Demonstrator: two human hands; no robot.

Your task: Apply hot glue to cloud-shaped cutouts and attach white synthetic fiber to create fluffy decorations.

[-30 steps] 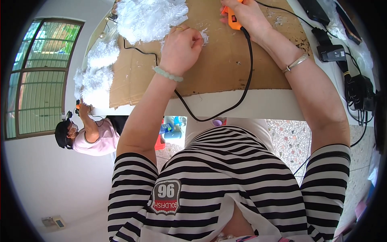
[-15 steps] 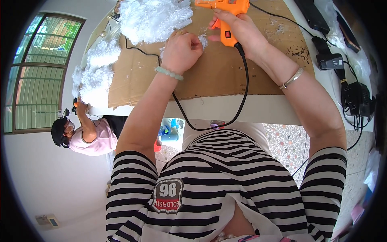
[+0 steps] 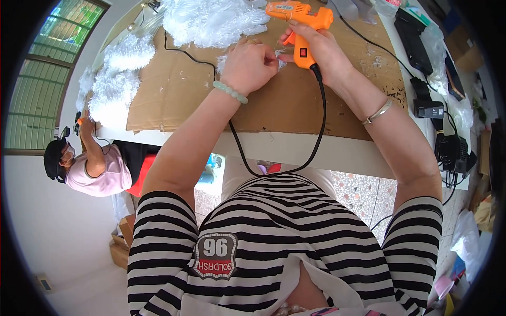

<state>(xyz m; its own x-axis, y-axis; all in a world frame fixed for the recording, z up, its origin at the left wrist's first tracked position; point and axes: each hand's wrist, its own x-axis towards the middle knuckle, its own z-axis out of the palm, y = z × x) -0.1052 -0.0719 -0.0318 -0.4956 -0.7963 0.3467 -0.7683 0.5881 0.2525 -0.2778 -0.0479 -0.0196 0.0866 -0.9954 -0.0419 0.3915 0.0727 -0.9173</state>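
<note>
"What's the right hand [image 3: 324, 55] doing?"

"Grasping an orange glue gun [image 3: 304, 22] round its handle, nozzle pointing left, over the cardboard [image 3: 174, 100] on the table [image 3: 276, 146]."

"And the left hand [image 3: 247, 64]?"

"Its fingers curl inward beside a small white tuft [image 3: 282, 65]. I can't tell whether they pinch it."

"What's just past that hand?"

"A heap of shiny white fringe [image 3: 211, 22], near the gun's nozzle."

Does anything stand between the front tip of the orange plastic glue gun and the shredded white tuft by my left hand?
Nothing visible does: in this view, bare brown cardboard shows between the orange plastic glue gun's tip and the shredded white tuft.
</note>
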